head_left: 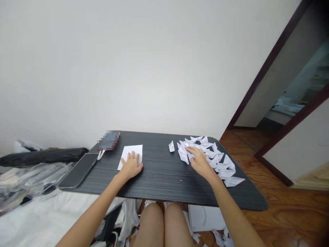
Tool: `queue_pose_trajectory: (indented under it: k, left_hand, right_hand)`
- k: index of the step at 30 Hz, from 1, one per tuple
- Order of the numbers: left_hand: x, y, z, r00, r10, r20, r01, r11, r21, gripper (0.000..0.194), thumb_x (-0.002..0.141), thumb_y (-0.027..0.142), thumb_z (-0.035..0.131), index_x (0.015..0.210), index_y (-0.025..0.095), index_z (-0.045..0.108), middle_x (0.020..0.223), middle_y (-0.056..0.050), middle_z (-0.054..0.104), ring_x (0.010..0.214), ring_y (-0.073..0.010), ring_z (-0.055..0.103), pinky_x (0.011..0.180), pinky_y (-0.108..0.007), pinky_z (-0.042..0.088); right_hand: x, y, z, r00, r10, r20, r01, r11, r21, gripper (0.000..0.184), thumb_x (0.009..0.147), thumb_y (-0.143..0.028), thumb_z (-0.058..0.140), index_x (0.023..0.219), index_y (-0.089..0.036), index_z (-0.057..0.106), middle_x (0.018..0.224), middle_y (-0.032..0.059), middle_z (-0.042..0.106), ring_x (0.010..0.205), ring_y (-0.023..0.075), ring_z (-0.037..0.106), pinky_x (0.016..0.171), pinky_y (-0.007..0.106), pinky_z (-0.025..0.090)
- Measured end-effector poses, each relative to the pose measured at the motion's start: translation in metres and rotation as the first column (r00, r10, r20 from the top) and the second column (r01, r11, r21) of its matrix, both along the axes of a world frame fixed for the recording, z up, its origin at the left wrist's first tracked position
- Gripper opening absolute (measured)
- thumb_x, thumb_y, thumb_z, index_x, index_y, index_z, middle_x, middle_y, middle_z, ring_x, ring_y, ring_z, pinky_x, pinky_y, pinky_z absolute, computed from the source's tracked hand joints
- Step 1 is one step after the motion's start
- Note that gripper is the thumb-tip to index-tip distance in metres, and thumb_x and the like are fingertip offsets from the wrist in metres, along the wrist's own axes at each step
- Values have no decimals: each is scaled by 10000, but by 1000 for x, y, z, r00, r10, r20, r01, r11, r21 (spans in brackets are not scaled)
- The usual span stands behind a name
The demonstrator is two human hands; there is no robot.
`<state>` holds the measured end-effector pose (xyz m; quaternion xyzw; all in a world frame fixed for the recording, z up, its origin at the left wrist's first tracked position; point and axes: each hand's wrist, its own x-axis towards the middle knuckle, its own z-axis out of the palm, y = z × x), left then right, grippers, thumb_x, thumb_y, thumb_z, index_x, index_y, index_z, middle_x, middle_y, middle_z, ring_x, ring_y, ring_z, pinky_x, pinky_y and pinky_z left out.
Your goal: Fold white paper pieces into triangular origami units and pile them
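Note:
My left hand [131, 165] lies flat with spread fingers on a white rectangular paper [133, 149] at the left of the dark table. Whether that is one sheet or a stack, I cannot tell. To the right, my right hand [199, 159] reaches over a cluster of folded white papers [217, 161], shaped like small paper boats. Its fingers are stretched out and touch the near-left part of the cluster, with the thumb apart. A single folded paper piece [171, 146] stands on its own just left of the cluster.
A smartphone [78, 171] rests on the left edge of the black table [159, 181]. Behind it is a pixelated dark object [109, 140] with a white cable [101, 155]. A white wall [159, 68] rises behind. Bags and plastic wrap [38, 178] lie at left.

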<state>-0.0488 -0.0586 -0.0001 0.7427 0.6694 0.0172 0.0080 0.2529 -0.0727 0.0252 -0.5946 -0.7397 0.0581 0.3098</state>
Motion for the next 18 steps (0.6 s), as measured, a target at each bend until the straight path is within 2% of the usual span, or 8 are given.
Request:
queue_pose_trajectory:
  k: [4,7,9,10,11,13,15,18]
  left_hand:
    - [1,-6,12,997,-68,-24,69,997,33,328,786,165,308,888,52,600,976,-234,569,948,-308,534,750,-444,407]
    - [-3,-6,26,996,-90,2,90,995,51,295,767,122,338,748,85,630,791,-185,622,794,-270,594,698,-381,423]
    - [-3,-2,38,976,-104,191,82,989,121,272,778,207,393,712,108,638,744,-156,635,754,-258,599,673,-355,426]
    - [-1,1,44,910,-132,394,77,985,154,270,773,271,433,694,117,640,698,-131,639,717,-242,600,654,-333,430]
    - [2,5,50,773,-159,615,71,984,165,273,754,325,474,693,118,641,669,-109,641,675,-220,598,628,-311,437]
    - [14,12,61,329,-158,931,26,987,159,286,698,381,555,740,110,637,684,-85,651,641,-189,596,610,-292,455]
    - [29,19,65,-14,-130,991,-23,991,130,272,621,365,642,694,104,632,654,-62,648,607,-164,588,611,-285,463]
    - [53,29,63,-202,-82,976,21,996,88,245,576,325,689,649,99,629,622,-46,642,592,-144,581,629,-284,470]
  right_hand:
    - [-20,-7,4,993,112,21,-111,993,-44,536,658,-21,348,1126,-216,521,1178,77,470,1091,239,371,866,436,322]
    - [-34,-8,1,981,192,8,-191,979,-76,488,691,-39,370,1115,-220,532,1186,82,465,1102,239,369,886,451,304]
    - [-44,-5,-2,965,248,-85,-255,964,-81,409,728,-94,405,1091,-213,551,1178,83,483,1103,235,384,917,455,281]
    - [-49,-2,-3,948,269,-168,-287,954,-91,361,747,-145,431,1079,-202,560,1165,88,499,1093,232,404,926,449,280]
    - [-54,1,-3,922,263,-286,-303,947,-108,322,762,-208,453,1060,-184,572,1145,99,519,1071,228,435,922,436,299]
    - [-64,8,-1,803,205,-559,-370,907,-199,344,779,-327,462,1063,-164,566,1092,116,565,990,221,512,867,417,370]
    - [-72,17,3,588,209,-782,-536,824,-182,383,780,-398,459,1081,-178,550,1058,95,597,962,198,544,857,385,395]
    - [-74,35,12,293,130,-947,-509,860,-39,381,723,-411,544,1019,-173,575,1012,84,625,906,190,579,810,351,437]
